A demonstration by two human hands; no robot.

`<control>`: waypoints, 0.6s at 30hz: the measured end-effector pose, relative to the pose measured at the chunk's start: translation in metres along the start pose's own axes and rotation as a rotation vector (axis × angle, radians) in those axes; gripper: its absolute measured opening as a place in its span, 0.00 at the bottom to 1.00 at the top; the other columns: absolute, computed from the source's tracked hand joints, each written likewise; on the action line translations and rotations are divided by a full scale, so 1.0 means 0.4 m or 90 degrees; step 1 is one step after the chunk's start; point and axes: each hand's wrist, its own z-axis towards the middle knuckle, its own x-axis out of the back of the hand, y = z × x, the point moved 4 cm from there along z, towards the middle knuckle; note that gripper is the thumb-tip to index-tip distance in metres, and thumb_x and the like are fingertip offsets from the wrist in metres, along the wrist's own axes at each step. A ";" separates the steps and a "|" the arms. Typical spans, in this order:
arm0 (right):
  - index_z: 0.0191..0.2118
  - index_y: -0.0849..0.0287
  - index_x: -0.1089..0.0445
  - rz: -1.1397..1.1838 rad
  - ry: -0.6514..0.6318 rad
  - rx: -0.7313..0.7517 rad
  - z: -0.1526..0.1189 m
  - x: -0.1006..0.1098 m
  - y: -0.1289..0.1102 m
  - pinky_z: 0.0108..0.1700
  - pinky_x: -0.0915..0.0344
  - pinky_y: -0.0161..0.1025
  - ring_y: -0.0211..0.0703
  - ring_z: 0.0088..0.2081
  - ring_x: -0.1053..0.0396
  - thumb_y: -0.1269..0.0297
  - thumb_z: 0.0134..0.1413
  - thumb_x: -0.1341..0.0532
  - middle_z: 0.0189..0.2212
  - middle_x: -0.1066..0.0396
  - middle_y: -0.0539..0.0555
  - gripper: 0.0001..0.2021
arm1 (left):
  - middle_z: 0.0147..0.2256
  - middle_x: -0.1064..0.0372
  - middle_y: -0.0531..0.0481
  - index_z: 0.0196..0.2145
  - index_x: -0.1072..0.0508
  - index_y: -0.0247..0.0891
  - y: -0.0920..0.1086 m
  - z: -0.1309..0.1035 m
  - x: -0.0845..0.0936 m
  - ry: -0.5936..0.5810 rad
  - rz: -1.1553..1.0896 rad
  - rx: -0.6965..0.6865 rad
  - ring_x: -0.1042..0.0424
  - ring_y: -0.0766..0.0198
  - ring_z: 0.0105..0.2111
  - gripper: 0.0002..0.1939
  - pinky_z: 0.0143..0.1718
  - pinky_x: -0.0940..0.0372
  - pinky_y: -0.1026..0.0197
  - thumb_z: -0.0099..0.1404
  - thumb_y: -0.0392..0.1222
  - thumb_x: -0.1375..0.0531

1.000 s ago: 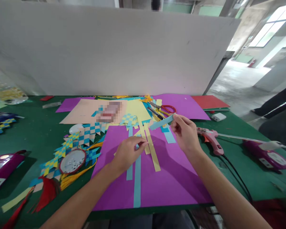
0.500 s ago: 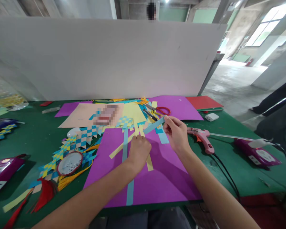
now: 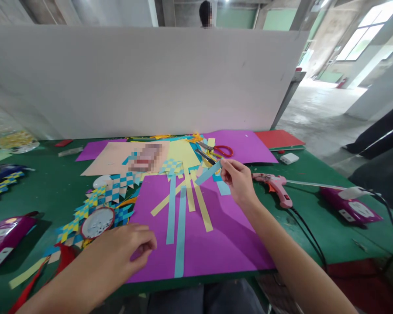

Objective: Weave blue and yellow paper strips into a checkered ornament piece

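Note:
My right hand (image 3: 237, 179) pinches the upper end of a light blue paper strip (image 3: 207, 174), which slants down to the left over the top of a purple sheet (image 3: 236, 237). At the sheet's left edge is my left hand (image 3: 127, 246), its fingers loosely curled and the thumb apart from them, with nothing seen in it. Between the hands lie a light blue strip (image 3: 171, 213), a second light blue strip (image 3: 180, 237) reaching the front edge, and several pale yellow strips (image 3: 203, 209). A small blue-and-yellow woven paper piece (image 3: 170, 166) rests at the sheet's top.
Red-handled scissors (image 3: 223, 151) and a cutter knife (image 3: 205, 157) lie behind the sheet. On the right are a pink glue gun (image 3: 279, 188) with its cord and a purple power strip (image 3: 350, 205). Woven paper pieces, a round white-faced item (image 3: 97, 222) and red tassels occupy the left.
My left hand has come off the paper strips and moved left and toward me. The right hand has shifted slightly left, still holding the blue strip.

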 end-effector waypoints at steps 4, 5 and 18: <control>0.22 0.58 0.35 -0.052 -0.085 -0.079 -0.007 -0.013 0.022 0.19 0.53 0.32 0.29 0.17 0.47 0.53 0.48 0.35 0.15 0.42 0.44 0.16 | 0.37 0.24 0.52 0.36 0.23 0.45 -0.026 0.014 0.024 0.067 -0.061 0.002 0.27 0.60 0.36 0.13 0.38 0.40 0.63 0.65 0.49 0.46; 0.22 0.59 0.35 -0.074 -0.121 -0.110 -0.011 -0.017 0.028 0.18 0.54 0.32 0.29 0.17 0.47 0.52 0.48 0.35 0.15 0.42 0.44 0.16 | 0.38 0.24 0.52 0.36 0.23 0.45 -0.029 0.030 0.034 0.101 -0.071 -0.001 0.28 0.60 0.36 0.14 0.38 0.40 0.63 0.66 0.50 0.46; 0.26 0.60 0.25 -0.410 -0.332 -0.120 -0.053 -0.069 0.131 0.19 0.49 0.32 0.32 0.14 0.43 0.60 0.47 0.36 0.12 0.37 0.45 0.09 | 0.32 0.24 0.50 0.32 0.23 0.38 -0.044 0.277 0.062 0.305 -0.081 -0.104 0.28 0.62 0.32 0.15 0.34 0.39 0.64 0.67 0.43 0.48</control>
